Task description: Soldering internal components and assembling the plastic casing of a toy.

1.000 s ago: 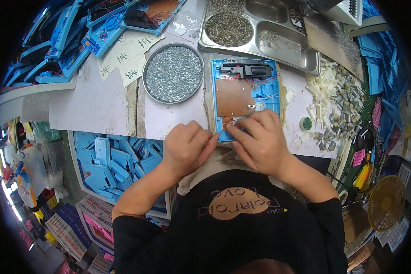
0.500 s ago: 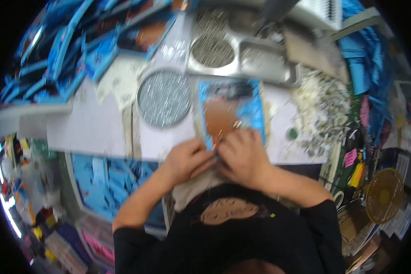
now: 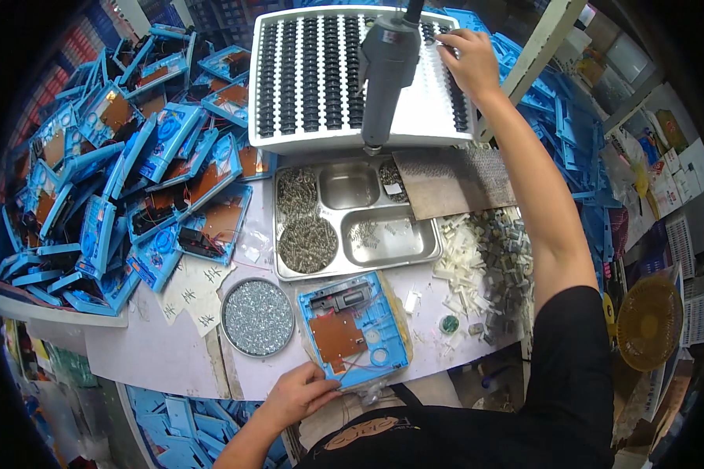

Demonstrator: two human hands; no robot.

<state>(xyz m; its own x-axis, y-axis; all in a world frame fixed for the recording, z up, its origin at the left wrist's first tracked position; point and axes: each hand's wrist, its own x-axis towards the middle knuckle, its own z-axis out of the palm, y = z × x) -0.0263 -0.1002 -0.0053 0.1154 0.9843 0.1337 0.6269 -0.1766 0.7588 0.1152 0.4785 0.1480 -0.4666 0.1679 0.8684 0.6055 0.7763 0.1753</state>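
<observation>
Just nearside of the steel tray [image 3: 348, 187], the blue casing [image 3: 355, 331] lies open, brown board [image 3: 333, 338] and black module [image 3: 347, 297] showing; left hand [image 3: 299, 395] touches its corner, right hand [image 3: 474, 64] is beyond the tray, neither grip clear.

We're rocking a plain black short-sleeved tee [image 3: 485, 431] down the bottom, tan roundish print [image 3: 360, 434] with dark lettering.

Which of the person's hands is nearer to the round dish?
Left. The left hand is at the blue case, just below the round dish in view; the right hand is far beyond it, at the white tray.
</observation>
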